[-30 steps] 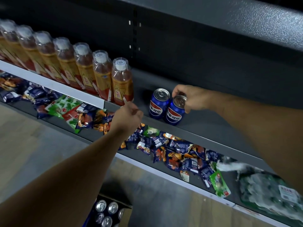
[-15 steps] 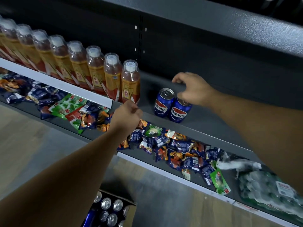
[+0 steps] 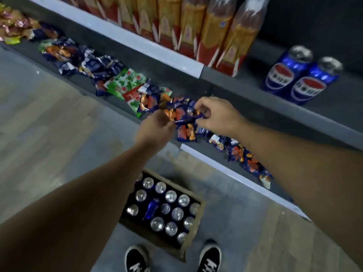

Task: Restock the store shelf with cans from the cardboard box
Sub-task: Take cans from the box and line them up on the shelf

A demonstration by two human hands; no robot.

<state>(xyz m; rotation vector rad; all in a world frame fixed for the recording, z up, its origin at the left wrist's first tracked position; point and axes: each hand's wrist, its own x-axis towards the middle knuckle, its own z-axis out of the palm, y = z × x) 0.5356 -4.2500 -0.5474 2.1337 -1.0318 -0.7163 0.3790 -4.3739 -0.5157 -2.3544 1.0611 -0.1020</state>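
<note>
Two blue cola cans (image 3: pixel 284 75) (image 3: pixel 312 85) stand side by side on the dark upper shelf (image 3: pixel 337 107), right of the bottles. On the floor below sits the open cardboard box (image 3: pixel 195 230), holding several upright cans (image 3: pixel 170 196) and one blue can lying on its side (image 3: pixel 150 210). My left hand (image 3: pixel 157 127) and my right hand (image 3: pixel 219 115) hang close together in front of the lower shelf, above the box. The left hand's fingers are curled in. The right hand's fingers are loosely bent. I see nothing held in either hand.
A row of orange drink bottles (image 3: pixel 216 36) fills the upper shelf's left part. Loose snack packets (image 3: pixel 125 83) cover the lower shelf (image 3: pixel 225 171) behind my hands. My two black shoes (image 3: pixel 137 260) (image 3: pixel 210 258) stand at the box's near edge on the floor.
My right hand let go of the second can and came down off the upper shelf. My view tipped down, so the box and my shoes now show. Both hands dropped lower.
</note>
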